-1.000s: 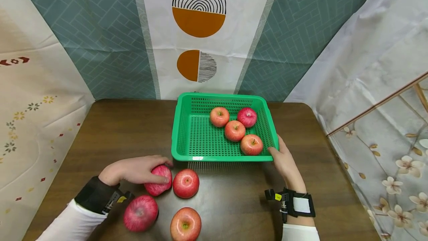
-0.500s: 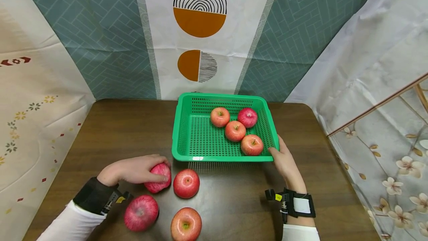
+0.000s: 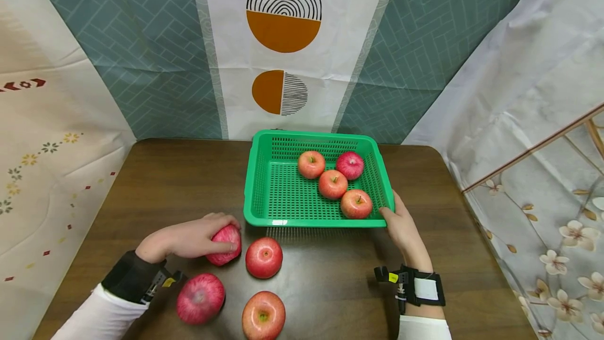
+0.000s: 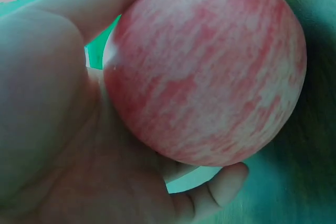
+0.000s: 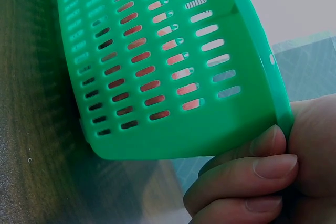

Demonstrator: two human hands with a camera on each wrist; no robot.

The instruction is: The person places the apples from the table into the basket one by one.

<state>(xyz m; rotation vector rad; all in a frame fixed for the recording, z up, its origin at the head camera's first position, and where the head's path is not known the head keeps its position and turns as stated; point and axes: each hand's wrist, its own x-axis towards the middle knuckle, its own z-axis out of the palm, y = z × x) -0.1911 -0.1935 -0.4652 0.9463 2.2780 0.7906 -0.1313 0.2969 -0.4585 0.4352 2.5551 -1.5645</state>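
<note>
Red apple (image 4: 210,72) cupped in curled left fingers (image 4: 226,184); right fingers (image 5: 241,174) gripping green basket (image 5: 233,124) at corner

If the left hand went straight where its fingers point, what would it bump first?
The left hand would probably bump the green basket at its near left corner, though the fruit it holds might nudge the red apple first; depth is unclear.

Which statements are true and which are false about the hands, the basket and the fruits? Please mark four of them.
1. The left hand holds a streaked red round fruit. True.
2. Four round reddish fruits lie inside the green perforated plastic basket. True.
3. The right hand holds a fruit. False: it grips the basket's near right corner.
4. Only one fruit is outside the basket. False: four are, counting the held one.
</note>
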